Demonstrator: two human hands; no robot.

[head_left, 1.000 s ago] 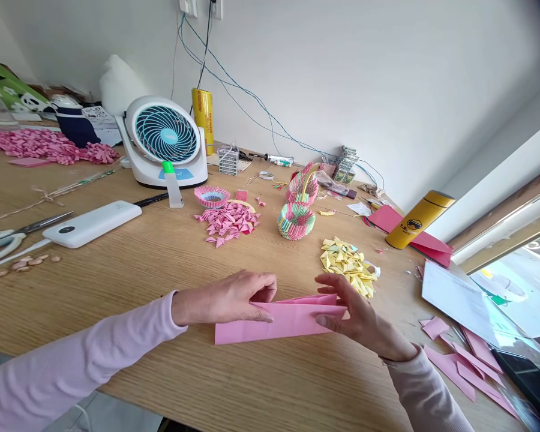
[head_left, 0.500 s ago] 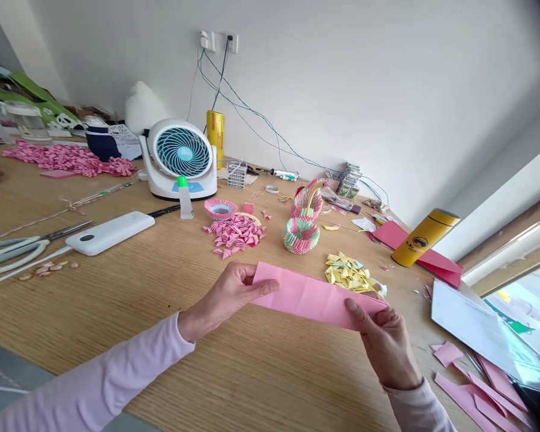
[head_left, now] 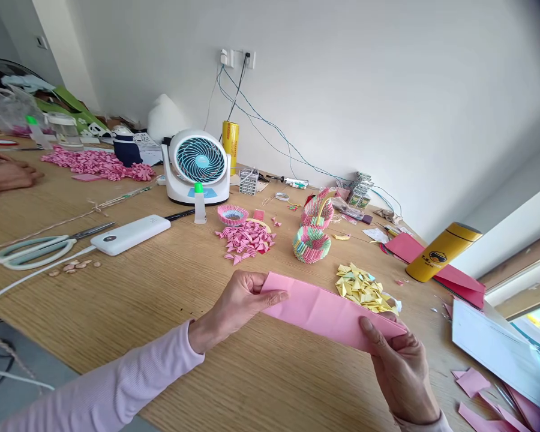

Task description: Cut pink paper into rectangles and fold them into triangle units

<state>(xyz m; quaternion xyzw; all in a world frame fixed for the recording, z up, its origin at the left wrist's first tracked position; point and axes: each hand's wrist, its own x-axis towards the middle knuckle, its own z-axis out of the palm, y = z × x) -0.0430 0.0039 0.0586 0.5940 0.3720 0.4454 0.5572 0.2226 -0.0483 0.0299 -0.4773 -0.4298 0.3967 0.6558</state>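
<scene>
A folded strip of pink paper with faint creases is stretched between my two hands, above the wooden table. My left hand pinches its left end, thumb on the near face. At the other end my right hand grips the lower right corner, thumb in front and fingers behind. Just beyond the strip lies a pile of folded yellow paper pieces. Farther left is a heap of folded pink pieces. Two baskets made of folded paper, one green and pink, one with a handle, stand behind.
At left lie scissors and a white power bank with a cable. A white fan and a glue bottle stand behind. A yellow flask stands at right. Another person's hand rests at the far left.
The view has turned a little to the left, so everything sits farther right and lower. Both hands keep their hold on the pink paper. More of the other person's hand shows.
</scene>
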